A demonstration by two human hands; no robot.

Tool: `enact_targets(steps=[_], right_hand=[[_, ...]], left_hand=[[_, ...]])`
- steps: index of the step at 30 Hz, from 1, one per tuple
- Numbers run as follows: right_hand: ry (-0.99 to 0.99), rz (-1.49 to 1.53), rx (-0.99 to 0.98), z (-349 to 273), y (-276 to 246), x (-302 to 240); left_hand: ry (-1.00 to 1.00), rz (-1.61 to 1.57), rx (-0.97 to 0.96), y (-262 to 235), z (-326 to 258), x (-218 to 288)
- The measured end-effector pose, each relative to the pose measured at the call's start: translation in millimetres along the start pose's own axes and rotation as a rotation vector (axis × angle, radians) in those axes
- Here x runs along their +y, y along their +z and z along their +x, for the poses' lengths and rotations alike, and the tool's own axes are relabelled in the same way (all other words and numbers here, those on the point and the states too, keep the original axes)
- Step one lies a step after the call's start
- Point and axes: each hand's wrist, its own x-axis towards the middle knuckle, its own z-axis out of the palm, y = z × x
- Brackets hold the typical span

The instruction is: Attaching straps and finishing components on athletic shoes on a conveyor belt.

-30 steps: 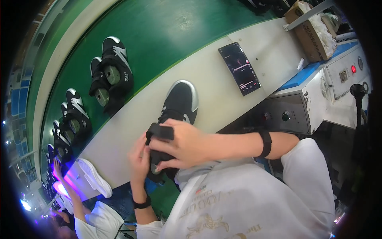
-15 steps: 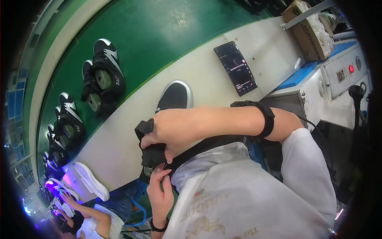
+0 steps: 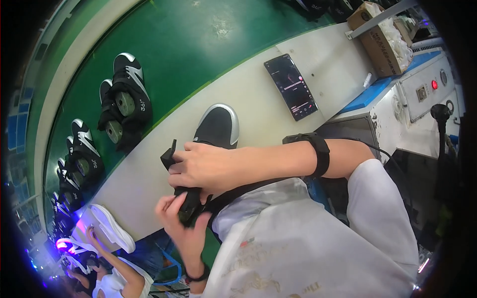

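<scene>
A black shoe with a silver toe lies at the bench edge, toe pointing away from me. Across its upper lies my right hand, fingers curled round the black tongue or collar part, and a black flap sticks up by its fingertips. My left hand is at the heel end, its fingers and thumb pressed around the black collar. Between the hands, part of the shoe's opening is covered, so the exact grip is partly hidden.
A phone with a lit screen lies on the white bench. Black shoes stand in rows on the green belt. A white sole is near another person. At right are a carton and a white machine.
My left hand has moved up and left onto the heel collar, its fingers now spread around it. My right hand has shifted slightly, its fingers more drawn together over the upper.
</scene>
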Motion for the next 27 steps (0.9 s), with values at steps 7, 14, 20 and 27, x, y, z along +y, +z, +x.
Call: enact_targets(steps=[7, 14, 20, 27], right_hand=[[0.211, 0.413, 0.204, -12, -16, 8], [0.257, 0.52, 0.84, 13, 3, -3], [0.23, 0.609, 0.843, 22, 23, -11], [0.21, 0.449, 0.877, 42, 48, 3]], left_hand=[[-0.024, -0.061, 0.029, 17, 14, -13], [-0.07, -0.097, 0.049, 17, 28, -23], [-0.391, -0.419, 0.043, 18, 50, -44], [-0.482, -0.618, -0.106, 36, 54, -84]])
